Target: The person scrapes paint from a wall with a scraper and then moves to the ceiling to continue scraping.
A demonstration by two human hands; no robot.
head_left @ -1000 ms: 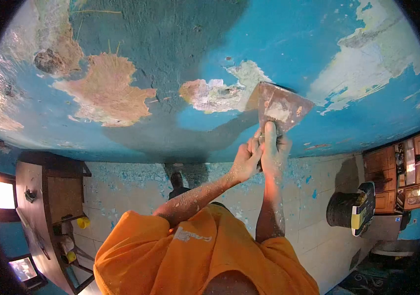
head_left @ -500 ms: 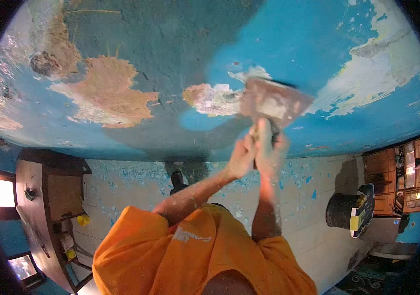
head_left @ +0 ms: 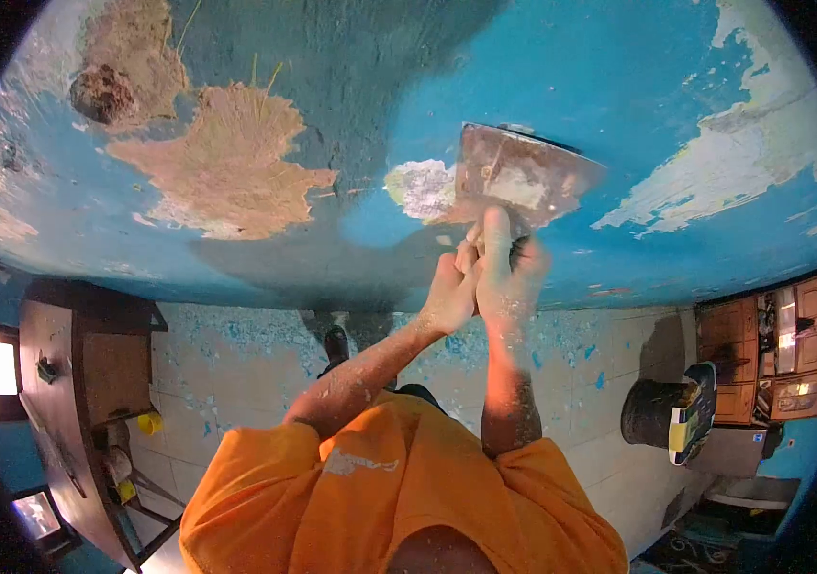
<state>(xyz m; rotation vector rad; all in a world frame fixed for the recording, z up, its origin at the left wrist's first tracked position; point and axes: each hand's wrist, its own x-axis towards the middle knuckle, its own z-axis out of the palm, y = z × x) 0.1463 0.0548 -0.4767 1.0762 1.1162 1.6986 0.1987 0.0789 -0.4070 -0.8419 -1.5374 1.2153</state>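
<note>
A wide, stained scraper lies with its blade against the blue wall, partly over a pale patch of bared plaster. My right hand is closed round its handle, the thumb stretched up toward the blade. From the left and slightly lower, my left hand presses in close, its fingers closed at the same handle. The handle is mostly hidden by both hands. Dust covers my forearms.
Blue paint flakes litter the tiled floor along the wall's foot. A wooden desk stands left. At right are a black bucket and a wooden cabinet. Larger brownish and whitish bare patches mark the wall.
The scraper and both hands have shifted slightly left and up along the wall. The blade's tilt has changed a little. Both hands keep their grip.
</note>
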